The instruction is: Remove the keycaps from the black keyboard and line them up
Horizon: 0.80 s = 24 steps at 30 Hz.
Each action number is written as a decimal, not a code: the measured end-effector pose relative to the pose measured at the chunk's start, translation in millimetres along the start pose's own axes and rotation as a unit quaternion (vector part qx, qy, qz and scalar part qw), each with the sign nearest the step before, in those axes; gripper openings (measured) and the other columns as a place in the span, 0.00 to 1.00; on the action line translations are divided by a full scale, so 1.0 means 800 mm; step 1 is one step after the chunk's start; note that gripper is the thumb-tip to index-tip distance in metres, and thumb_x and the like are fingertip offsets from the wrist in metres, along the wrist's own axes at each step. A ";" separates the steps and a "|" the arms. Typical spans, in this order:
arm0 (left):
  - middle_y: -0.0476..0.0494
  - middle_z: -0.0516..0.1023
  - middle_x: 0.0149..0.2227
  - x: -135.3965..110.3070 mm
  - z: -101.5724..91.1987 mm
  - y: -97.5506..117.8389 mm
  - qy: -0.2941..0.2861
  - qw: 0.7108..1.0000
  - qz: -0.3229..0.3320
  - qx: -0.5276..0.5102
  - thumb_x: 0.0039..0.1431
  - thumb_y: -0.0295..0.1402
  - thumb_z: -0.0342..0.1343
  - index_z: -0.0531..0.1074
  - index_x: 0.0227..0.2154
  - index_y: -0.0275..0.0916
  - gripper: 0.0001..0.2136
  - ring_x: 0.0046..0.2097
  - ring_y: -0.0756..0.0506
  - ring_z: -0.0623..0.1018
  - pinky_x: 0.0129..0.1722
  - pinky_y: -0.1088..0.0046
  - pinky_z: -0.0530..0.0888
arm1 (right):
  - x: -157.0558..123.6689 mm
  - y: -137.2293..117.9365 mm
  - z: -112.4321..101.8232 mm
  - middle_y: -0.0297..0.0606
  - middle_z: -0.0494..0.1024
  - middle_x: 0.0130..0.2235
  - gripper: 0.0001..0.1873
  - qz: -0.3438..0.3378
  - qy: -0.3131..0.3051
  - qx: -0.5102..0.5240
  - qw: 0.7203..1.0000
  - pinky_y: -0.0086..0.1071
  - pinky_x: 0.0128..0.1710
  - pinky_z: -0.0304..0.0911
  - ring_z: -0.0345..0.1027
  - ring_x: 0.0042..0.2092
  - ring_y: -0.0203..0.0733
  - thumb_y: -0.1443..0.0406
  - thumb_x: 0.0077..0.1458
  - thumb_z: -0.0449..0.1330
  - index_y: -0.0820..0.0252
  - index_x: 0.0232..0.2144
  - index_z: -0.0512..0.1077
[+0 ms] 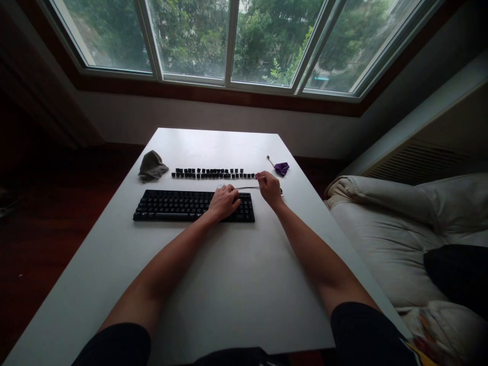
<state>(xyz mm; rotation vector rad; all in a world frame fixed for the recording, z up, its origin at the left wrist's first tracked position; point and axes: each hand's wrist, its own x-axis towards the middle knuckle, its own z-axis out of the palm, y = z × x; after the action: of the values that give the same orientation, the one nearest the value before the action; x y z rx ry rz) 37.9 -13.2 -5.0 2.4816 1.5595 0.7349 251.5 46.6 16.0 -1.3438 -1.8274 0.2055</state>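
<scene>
A black keyboard (171, 206) lies on the white table, most of its keys in place. My left hand (224, 202) rests over its right part, fingers spread on the keys and back edge. Just beyond and to the right, my right hand (270, 187) is closed in a pinch above the table. What its fingertips hold is too small to make out. A thin dark cable (247, 187) runs between the two hands. Loose black keycaps (213, 175) stand in two rows behind the keyboard, the nearer row reaching close to my right fingertips.
A crumpled grey cloth (152, 165) sits at the table's left edge. At the right lie a purple cloth (282, 169) and a small brush-like stick (270, 160). A pale sofa (381, 244) stands right of the white table (229, 284); a window (198, 40) is ahead.
</scene>
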 end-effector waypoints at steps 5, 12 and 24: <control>0.40 0.76 0.44 -0.003 -0.020 -0.007 0.047 0.998 -0.012 -0.026 0.65 0.36 0.51 0.76 0.36 0.41 0.10 0.47 0.41 0.73 0.49 0.61 0.69 | -0.056 -0.007 -0.005 0.38 0.74 0.32 0.22 0.018 0.035 0.093 0.995 0.34 0.36 0.63 0.67 0.33 0.41 0.52 0.68 0.45 0.58 0.34 0.71; 0.40 0.77 0.44 -0.027 -0.115 -0.102 0.119 0.990 -0.066 0.028 0.64 0.38 0.51 0.76 0.37 0.40 0.11 0.47 0.39 0.73 0.51 0.61 0.68 | -0.069 0.017 -0.008 0.40 0.77 0.36 0.26 0.092 0.022 0.088 0.992 0.37 0.39 0.68 0.70 0.37 0.42 0.47 0.67 0.42 0.57 0.36 0.70; 0.42 0.81 0.43 -0.170 -0.169 -0.285 0.175 0.926 -0.331 -0.042 0.59 0.43 0.53 0.78 0.40 0.40 0.15 0.45 0.39 0.77 0.49 0.64 0.71 | -0.081 0.000 0.031 0.45 0.81 0.39 0.35 0.139 -0.045 0.107 0.983 0.37 0.38 0.70 0.75 0.33 0.43 0.39 0.63 0.42 0.60 0.41 0.73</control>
<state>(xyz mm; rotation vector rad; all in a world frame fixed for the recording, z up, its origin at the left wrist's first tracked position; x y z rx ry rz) -257.8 -47.7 -11.8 1.6263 2.2391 1.1062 239.2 -0.2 -33.5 -1.4504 -1.6311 0.6022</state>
